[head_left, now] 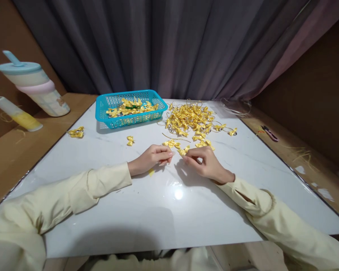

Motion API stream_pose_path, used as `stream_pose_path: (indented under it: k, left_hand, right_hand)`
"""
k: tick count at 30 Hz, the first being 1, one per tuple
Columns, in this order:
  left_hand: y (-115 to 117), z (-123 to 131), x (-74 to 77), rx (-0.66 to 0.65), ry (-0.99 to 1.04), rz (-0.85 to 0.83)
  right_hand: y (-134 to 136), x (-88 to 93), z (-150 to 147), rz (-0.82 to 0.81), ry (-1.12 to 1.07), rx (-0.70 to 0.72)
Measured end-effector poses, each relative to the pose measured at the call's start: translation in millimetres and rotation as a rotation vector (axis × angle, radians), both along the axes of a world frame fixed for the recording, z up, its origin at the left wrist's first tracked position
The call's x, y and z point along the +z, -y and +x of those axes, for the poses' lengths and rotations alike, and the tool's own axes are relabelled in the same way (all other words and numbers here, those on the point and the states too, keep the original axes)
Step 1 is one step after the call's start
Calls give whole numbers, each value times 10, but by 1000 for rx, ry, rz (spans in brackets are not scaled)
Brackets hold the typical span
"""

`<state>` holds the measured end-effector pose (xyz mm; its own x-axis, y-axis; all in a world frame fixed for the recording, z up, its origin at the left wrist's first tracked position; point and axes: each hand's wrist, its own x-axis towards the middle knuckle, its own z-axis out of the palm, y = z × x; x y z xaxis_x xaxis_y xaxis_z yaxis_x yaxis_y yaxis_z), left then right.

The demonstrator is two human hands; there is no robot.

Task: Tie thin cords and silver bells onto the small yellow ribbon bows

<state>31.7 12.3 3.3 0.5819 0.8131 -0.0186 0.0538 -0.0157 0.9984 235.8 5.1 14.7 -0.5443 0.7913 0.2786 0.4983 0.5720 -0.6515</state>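
Note:
My left hand (158, 155) is closed in a pinch above the white table, its fingertips pointing right; anything between them is too small to make out. Facing it, my right hand (205, 162) pinches thumb and forefinger together at a yellow ribbon bow (183, 151). Just beyond the hands lie more loose yellow bows (171, 143). Behind these is a heap of yellow bows (190, 117) with small silver bells and thin gold cords. A single bow (130, 141) rests left of the heap, and a small yellow scrap (151, 172) lies beneath my left wrist.
A blue plastic basket (101, 109) holding yellow bows stands at the back. A bunch of bows (77, 132) lies at left. Beyond the table's left edge are a lidded tumbler (42, 88) and a tube (18, 114). Pink-handled snips (269, 133) and cord scraps lie at right.

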Motion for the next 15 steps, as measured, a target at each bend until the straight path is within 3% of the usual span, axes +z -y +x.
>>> stream_pose_path:
  k: [2,4,15]
  left_hand:
    - [-2,0,-6,2,8,-4]
    - [-3,1,-13,6,14,-8]
    - [17,30,-9,-33,30,-59]
  right_hand:
    - [27,-26,12,223,24,-34]
    - [58,-46,9,340,67,-13]
    - [90,-181,-143,609,453,23]
